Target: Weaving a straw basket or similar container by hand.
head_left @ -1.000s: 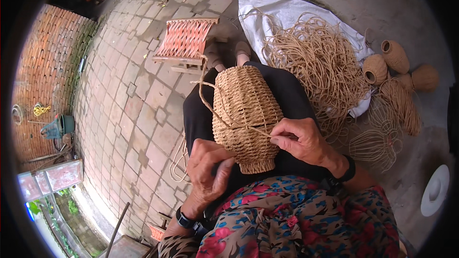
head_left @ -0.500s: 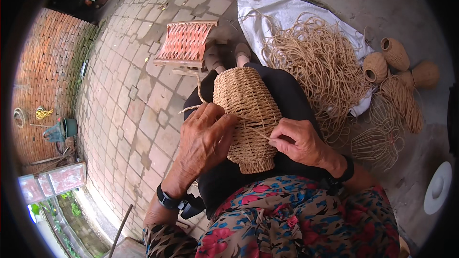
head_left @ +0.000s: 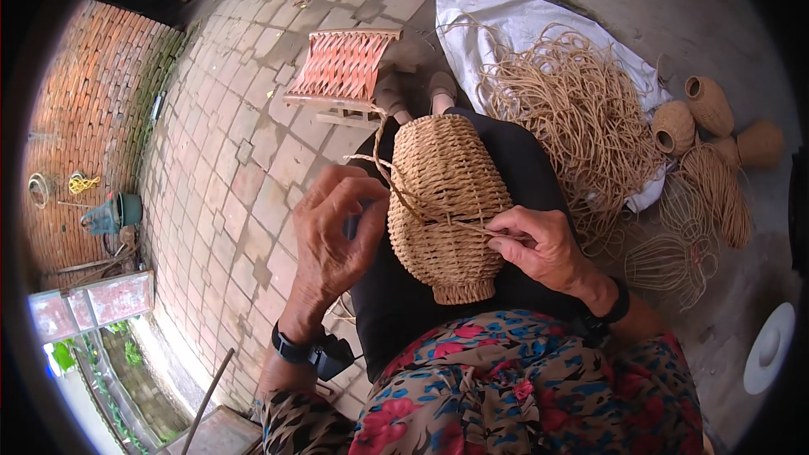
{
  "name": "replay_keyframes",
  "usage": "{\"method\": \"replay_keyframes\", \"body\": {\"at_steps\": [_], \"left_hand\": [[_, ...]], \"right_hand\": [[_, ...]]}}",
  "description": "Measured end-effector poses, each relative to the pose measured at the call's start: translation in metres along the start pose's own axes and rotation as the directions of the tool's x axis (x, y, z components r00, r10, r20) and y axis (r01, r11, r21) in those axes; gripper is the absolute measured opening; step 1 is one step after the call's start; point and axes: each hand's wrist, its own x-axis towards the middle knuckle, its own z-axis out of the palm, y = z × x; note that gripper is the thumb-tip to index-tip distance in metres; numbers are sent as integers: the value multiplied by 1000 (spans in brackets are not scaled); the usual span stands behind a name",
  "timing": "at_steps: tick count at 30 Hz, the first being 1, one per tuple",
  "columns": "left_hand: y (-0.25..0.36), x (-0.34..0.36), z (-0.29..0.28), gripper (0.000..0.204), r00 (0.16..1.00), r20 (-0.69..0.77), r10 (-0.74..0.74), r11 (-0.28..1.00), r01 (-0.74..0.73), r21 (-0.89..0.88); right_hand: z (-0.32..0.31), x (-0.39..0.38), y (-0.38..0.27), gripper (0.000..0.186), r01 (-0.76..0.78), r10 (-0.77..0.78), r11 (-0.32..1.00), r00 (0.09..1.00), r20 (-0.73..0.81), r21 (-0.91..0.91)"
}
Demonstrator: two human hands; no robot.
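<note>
Wicker basket [head_left: 447, 202] on lap, hands gripping its left edge and a strand [head_left: 455, 223].

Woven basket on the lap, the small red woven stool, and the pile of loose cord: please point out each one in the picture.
woven basket [head_left: 447, 194], head view, on the middle of its woven side.
red woven stool [head_left: 341, 63], head view, on its woven seat.
pile of loose cord [head_left: 573, 114], head view, on the middle of the tangle.
</note>
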Motion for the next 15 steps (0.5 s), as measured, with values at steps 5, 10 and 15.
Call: {"method": "replay_keyframes", "body": {"at_steps": [5, 10, 15], "left_hand": [[2, -9, 18, 19, 969, 132, 209, 977, -211, 2], [1, -3, 27, 18, 947, 215, 237, 954, -269, 133], [1, -1, 27, 17, 946, 268, 183, 963, -227, 144]], "right_hand": [[1, -1, 1, 18, -14, 14, 1000, 1000, -2, 11], [-2, -1, 0, 16, 15, -16, 1000, 999, 50, 8], [-1, -4, 5, 15, 35, -38, 996, 999, 32, 84]]}}
